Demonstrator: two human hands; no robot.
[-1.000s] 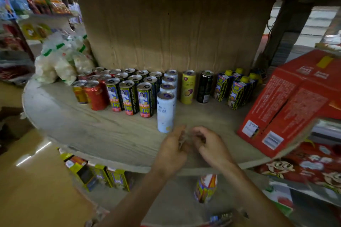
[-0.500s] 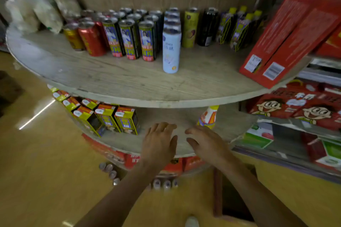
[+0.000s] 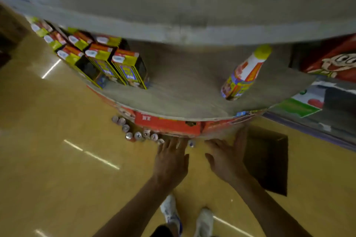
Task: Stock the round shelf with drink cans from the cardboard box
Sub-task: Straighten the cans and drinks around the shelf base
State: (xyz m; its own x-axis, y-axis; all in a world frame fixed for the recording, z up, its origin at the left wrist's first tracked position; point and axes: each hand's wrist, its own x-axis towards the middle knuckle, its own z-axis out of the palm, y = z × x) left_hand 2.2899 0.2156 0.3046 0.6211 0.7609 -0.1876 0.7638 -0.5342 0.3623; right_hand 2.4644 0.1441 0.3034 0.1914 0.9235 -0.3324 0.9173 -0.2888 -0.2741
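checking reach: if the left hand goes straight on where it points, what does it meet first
Most likely the cans on the floor, right at the left hand's fingertips; depth is blurry.

The round shelf [image 3: 192, 32] is seen to be built of pale wood, matt and rough-grained, while the floor [image 3: 57, 159] is finished smooth and glossy, with light strips mirrored in it. The drink cans [image 3: 137, 135] are topped in bright, shiny metal, and the cardboard box [image 3: 269, 159] is made of dull brown card. The cartons [image 3: 127, 65] are faced in printed, slightly glossy card, and the bottle [image 3: 244, 75] is wrapped in glossy printed film under a smooth plastic cap [image 3: 263, 52].
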